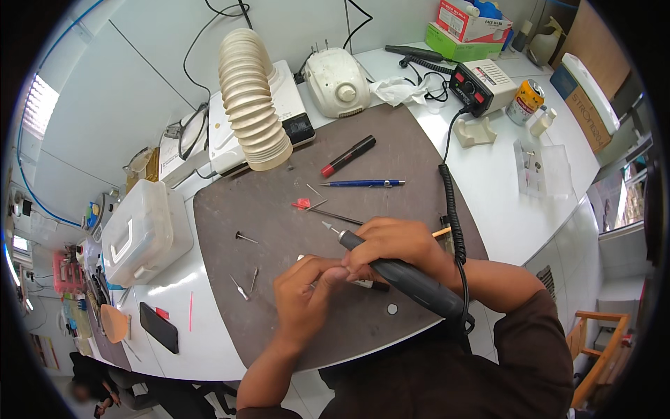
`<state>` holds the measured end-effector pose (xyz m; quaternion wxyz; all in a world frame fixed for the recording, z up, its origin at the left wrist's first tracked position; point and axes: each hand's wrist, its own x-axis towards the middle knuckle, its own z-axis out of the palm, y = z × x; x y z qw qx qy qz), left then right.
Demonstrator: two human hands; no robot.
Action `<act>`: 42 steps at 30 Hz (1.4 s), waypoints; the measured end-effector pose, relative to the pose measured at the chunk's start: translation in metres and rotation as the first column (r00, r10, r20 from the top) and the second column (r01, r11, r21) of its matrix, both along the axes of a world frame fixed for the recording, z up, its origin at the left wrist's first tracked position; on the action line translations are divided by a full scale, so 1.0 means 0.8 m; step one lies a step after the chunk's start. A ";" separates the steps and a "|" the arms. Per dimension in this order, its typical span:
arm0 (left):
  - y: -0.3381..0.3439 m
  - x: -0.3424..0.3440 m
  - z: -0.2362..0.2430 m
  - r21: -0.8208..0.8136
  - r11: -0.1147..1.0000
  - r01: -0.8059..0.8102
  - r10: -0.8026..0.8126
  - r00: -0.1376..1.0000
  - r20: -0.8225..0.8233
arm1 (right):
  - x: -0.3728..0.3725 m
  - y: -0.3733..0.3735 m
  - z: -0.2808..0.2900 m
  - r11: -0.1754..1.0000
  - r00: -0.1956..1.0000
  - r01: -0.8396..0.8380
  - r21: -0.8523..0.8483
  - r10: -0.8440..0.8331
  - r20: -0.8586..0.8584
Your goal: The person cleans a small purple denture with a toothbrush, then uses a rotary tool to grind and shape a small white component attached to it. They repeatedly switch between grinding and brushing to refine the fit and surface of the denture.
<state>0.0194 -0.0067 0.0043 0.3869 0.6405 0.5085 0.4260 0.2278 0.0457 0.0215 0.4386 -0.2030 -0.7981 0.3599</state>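
My right hand (401, 244) grips a dark grey rotary handpiece (422, 288). Its pale cone-shaped tip (328, 225) points up and left over the brown mat (227, 213). My left hand (306, 297) is closed in a pinch, its fingertips meeting those of my right hand. Whatever sits between those fingertips is too small or hidden to name. Under and beside the hands lies a dark, partly covered pen-like thing (373, 285). Beyond them rest a blue mechanical pencil (363, 184), a black and red marker (349, 156) and thin metal tools near a red scrap (302, 203).
A ribbed suction hose (252, 98) hangs over the mat's far left. The handpiece's coiled cord (450, 202) runs to a control box (481, 87). A clear plastic case (150, 230) and a phone (159, 328) lie left; a can (525, 102) stands right. Small burs (239, 287) lie left of my hands.
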 end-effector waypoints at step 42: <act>-0.013 0.000 0.006 -0.174 0.958 0.227 -0.045 0.720 0.693 | 0.001 -0.002 -0.006 0.984 0.985 -0.039 -0.174 0.009 -0.174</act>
